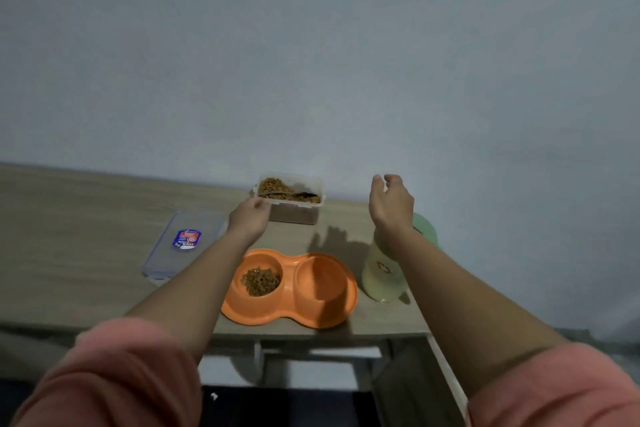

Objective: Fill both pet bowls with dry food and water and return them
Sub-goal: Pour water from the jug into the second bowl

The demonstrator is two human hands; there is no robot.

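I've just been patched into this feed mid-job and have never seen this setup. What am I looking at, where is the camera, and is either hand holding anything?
There is no machine here: a person works with bare hands, and the single camera sits on their head, looking forward and down. On the wooden table lies an orange double pet bowl; its left cup holds dry food, its right cup looks empty. Behind it stands an open food container of kibble, its clear lid lying to the left. A pale green water bottle stands right of the bowl. The left hand touches the container's left edge; whether it grips is unclear. The right hand hovers above the bottle, fingers relaxed, holding nothing.
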